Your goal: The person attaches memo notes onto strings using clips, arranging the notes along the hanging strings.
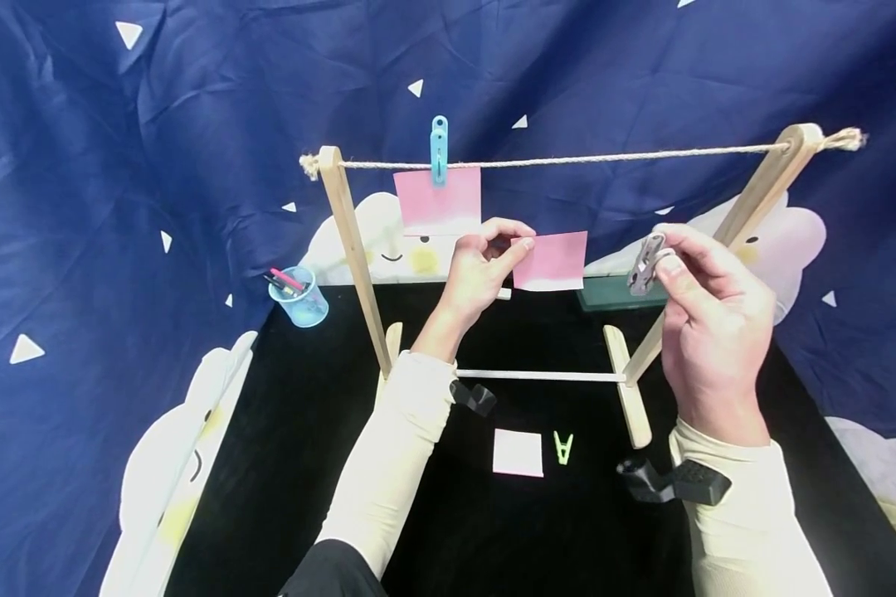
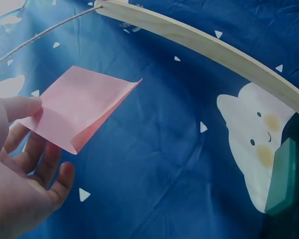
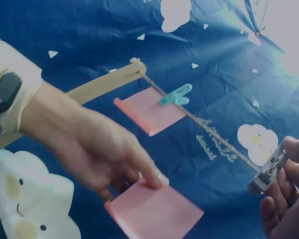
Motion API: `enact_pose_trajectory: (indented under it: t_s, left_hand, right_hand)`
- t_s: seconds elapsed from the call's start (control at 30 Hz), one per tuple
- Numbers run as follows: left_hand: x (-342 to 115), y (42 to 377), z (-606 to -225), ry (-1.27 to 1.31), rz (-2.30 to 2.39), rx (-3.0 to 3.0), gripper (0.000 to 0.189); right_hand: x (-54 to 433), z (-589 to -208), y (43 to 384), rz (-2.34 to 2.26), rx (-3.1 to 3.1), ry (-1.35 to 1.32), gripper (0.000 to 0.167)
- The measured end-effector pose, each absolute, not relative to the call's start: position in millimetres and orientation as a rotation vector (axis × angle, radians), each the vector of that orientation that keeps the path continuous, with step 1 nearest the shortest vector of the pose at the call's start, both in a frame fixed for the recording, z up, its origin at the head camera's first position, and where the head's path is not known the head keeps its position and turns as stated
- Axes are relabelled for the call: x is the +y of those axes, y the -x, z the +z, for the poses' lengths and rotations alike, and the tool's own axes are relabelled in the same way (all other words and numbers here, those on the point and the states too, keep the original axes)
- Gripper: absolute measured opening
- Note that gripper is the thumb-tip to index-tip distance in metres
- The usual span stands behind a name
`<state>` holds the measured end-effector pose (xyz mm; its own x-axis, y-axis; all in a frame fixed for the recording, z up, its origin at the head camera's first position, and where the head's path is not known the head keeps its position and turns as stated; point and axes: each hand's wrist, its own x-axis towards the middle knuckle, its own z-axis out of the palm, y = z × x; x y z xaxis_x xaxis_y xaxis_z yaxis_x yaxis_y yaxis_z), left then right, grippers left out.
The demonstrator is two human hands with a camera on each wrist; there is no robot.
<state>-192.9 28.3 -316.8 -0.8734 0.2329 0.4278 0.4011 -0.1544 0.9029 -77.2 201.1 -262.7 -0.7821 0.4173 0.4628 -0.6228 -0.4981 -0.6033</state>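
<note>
My left hand pinches a pink sticky note by its left edge, just below the rope. In the left wrist view that note curls along its far edge. Farther right, my right hand holds a grey clothespin between thumb and fingers; the right wrist view shows its metal spring. Another pink note hangs from the rope's left part under a blue clothespin.
Wooden posts carry the rope over a black tabletop. A pale note pad and a green clothespin lie in front. At the back stand a blue pen cup and a green box.
</note>
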Motion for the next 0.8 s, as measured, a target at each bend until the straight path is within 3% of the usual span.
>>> enact_pose_trajectory:
  t_s: [0.8]
  left_hand:
    - [28.3,206.0,-306.1,0.827,-2.241,-1.846,0.015]
  right_hand:
    - [175.6,-204.1,114.6,2.200,-1.102,-0.343,0.025]
